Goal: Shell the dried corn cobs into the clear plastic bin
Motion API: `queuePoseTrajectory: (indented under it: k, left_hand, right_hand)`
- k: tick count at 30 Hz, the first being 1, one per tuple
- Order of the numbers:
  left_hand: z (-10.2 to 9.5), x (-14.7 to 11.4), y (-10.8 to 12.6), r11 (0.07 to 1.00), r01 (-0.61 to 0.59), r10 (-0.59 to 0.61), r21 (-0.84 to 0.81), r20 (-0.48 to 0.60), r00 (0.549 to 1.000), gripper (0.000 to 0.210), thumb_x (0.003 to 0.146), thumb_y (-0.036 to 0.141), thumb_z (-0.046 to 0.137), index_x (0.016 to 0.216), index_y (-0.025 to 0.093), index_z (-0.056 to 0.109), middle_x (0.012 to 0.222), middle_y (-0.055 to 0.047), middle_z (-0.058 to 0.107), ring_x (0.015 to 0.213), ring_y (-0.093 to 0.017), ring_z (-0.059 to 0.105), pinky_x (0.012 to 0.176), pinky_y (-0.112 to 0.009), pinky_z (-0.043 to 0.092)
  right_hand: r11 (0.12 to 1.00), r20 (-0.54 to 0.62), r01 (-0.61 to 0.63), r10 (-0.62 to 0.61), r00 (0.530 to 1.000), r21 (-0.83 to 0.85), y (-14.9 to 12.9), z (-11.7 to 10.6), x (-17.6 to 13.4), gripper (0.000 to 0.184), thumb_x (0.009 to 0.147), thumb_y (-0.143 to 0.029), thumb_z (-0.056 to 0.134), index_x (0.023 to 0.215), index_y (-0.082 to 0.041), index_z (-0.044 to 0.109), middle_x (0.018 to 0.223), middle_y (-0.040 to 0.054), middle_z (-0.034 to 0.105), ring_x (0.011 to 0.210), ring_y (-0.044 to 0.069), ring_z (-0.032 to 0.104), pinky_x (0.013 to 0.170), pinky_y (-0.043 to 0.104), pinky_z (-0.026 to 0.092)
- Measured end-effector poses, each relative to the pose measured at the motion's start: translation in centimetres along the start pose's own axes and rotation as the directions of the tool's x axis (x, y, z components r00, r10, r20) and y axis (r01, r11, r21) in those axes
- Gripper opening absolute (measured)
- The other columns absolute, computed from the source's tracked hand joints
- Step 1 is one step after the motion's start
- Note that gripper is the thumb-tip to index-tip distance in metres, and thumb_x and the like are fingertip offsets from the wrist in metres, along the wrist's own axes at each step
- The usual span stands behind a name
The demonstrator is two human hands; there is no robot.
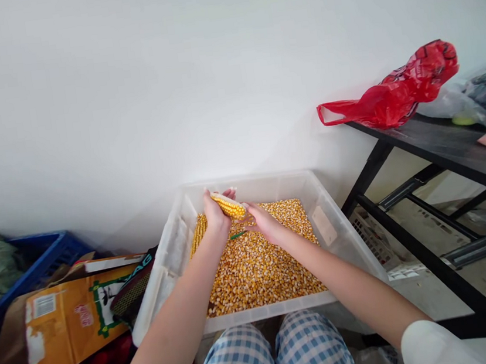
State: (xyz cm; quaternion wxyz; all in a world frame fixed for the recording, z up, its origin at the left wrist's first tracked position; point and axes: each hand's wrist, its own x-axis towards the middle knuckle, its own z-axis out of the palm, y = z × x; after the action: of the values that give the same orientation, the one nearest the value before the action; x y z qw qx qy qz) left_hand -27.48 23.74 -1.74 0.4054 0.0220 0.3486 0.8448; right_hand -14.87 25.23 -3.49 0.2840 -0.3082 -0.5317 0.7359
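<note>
My left hand is closed around a corn cob with yellow kernels, its left part bare of kernels along the upper side. My right hand pinches the right end of the same cob, fingertips against it. Both hands are above a translucent plastic bin filled with loose yellow and white corn kernels. More whole cobs lie at the bin's left side, partly covered by my left arm. A small green object rests on the kernels below the hands; its kind is unclear.
To the right stands a black metal-framed table with a red plastic bag on it. At left are an orange cardboard box and a blue crate. A white wall rises behind the bin.
</note>
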Motion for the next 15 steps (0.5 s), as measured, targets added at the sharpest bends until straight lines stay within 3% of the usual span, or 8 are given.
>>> queuePoseTrajectory:
  k: [2,3,7,9,12,15]
  left_hand:
    - [0.1,-0.2,-0.1,0.999,0.021,-0.022,-0.024,-0.017,1.0,0.03,0.085,0.047,0.043,0.076,0.019,0.042,0.064,-0.004,0.061,0.063,-0.016,0.065,0.07,-0.029,0.052]
    - [0.2,-0.3,-0.2,0.999,0.027,-0.028,-0.029,-0.026,0.999,0.03,0.085,0.047,0.045,0.076,0.019,0.043,0.062,-0.003,0.06,0.059,-0.015,0.063,0.067,-0.028,0.052]
    - [0.3,-0.6,-0.7,0.999,0.025,-0.024,0.03,-0.009,1.0,0.032,0.081,0.049,0.051,0.072,0.019,0.043,0.053,0.001,0.053,0.046,-0.013,0.055,0.052,-0.026,0.048]
    - [0.2,-0.7,-1.0,0.998,0.006,-0.006,0.056,-0.003,1.0,0.032,0.08,0.049,0.052,0.072,0.019,0.044,0.051,0.002,0.049,0.044,-0.013,0.052,0.049,-0.025,0.045]
    - [0.2,-0.7,-1.3,1.0,0.023,-0.023,0.016,-0.044,0.999,0.032,0.082,0.049,0.05,0.07,0.02,0.044,0.05,0.002,0.047,0.044,-0.013,0.052,0.05,-0.026,0.046]
    - [0.1,-0.5,-1.4,0.997,0.063,-0.067,-0.047,-0.077,0.995,0.033,0.082,0.048,0.049,0.067,0.02,0.043,0.05,0.002,0.046,0.044,-0.013,0.051,0.052,-0.027,0.047]
  right_hand:
    - [0.997,-0.089,-0.007,0.0,0.996,-0.08,-0.2,-0.2,0.1,0.038,0.086,-0.052,0.044,0.099,-0.02,0.059,0.098,0.0032,0.065,0.075,0.011,0.062,0.06,0.021,0.049]
    - [0.995,-0.076,-0.025,0.018,0.997,-0.097,-0.3,-0.4,0.1,0.043,0.085,-0.056,0.042,0.098,-0.019,0.06,0.091,0.0035,0.066,0.071,0.011,0.062,0.059,0.021,0.049]
    - [0.982,0.129,-0.085,0.107,0.986,-0.166,-0.2,-0.6,0.0,0.052,0.079,-0.065,0.044,0.101,-0.02,0.058,0.062,-0.0007,0.059,0.045,0.009,0.052,0.048,0.023,0.049]
    - [0.98,0.166,-0.094,0.124,0.978,-0.178,0.1,-0.3,-0.2,0.051,0.08,-0.065,0.043,0.105,-0.022,0.056,0.053,-0.0048,0.051,0.036,0.007,0.042,0.043,0.024,0.048]
    - [0.988,0.161,-0.049,0.072,0.984,-0.145,0.6,0.2,-0.3,0.049,0.084,-0.063,0.036,0.104,-0.023,0.055,0.049,-0.0077,0.041,0.033,0.005,0.032,0.04,0.024,0.048]
    - [0.971,0.146,0.054,-0.019,0.989,-0.235,0.9,0.2,-0.2,0.053,0.085,-0.065,0.03,0.102,-0.022,0.056,0.051,-0.0064,0.04,0.035,0.006,0.034,0.038,0.023,0.044]
